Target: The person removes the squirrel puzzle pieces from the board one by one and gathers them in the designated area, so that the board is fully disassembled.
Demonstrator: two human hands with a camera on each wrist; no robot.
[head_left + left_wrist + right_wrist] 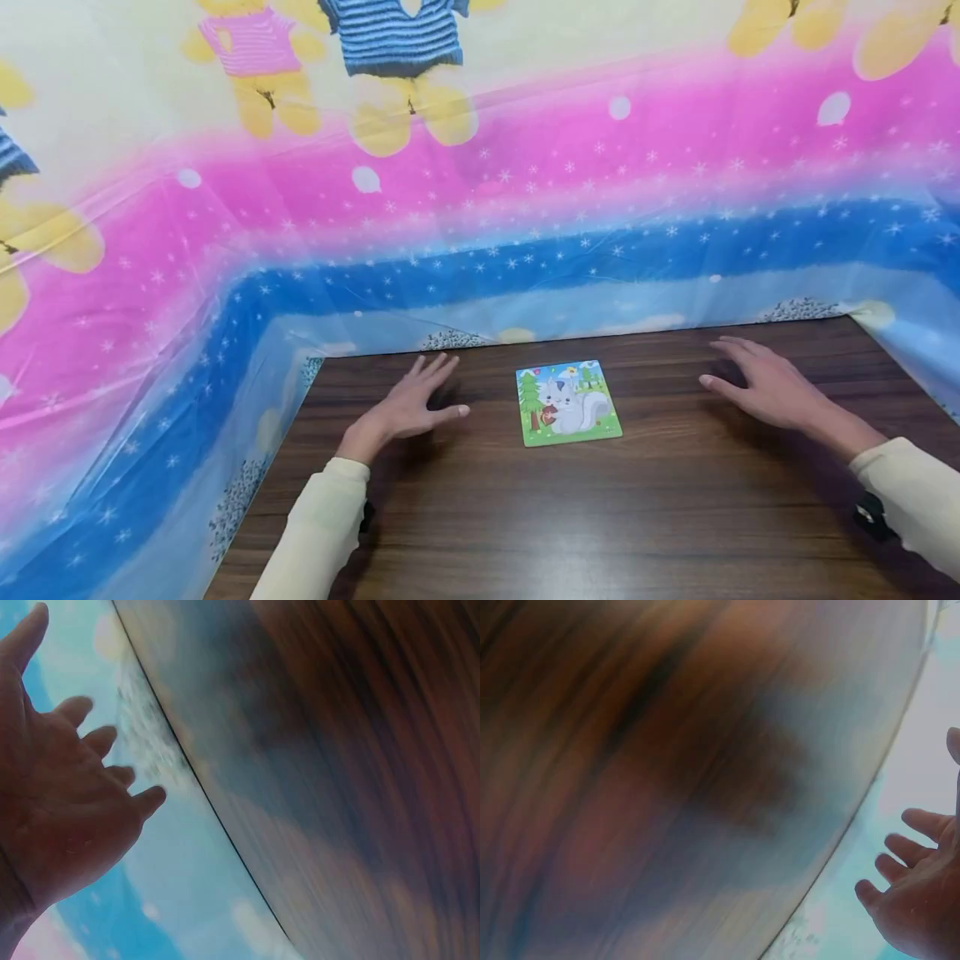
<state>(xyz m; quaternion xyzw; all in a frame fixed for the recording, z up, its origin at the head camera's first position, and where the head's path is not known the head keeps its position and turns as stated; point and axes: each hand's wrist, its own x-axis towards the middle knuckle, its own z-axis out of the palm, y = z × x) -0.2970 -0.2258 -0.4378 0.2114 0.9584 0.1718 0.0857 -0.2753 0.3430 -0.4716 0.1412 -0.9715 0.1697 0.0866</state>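
Observation:
A square picture board (568, 403) lies flat on the dark wooden table, showing a grey-white squirrel with an acorn among green trees. To its left, my left hand (413, 400) hovers over the tabletop with fingers spread and thumb pointing toward the board. On the far side, my right hand (769, 387) is held above the table at a wider distance, fingers extended. Both palms hold nothing. The left wrist view shows the left hand (71, 780) with its fingers apart; in the right wrist view, the right hand (922, 877) is partly cut off by the frame edge.
The wood-grain table (570, 517) ends at a back edge just beyond the hands. Behind it and along both sides hangs a printed cloth (480, 200) in pink, blue and cream with bear figures. A dark strap device (873, 515) sits at the right cuff.

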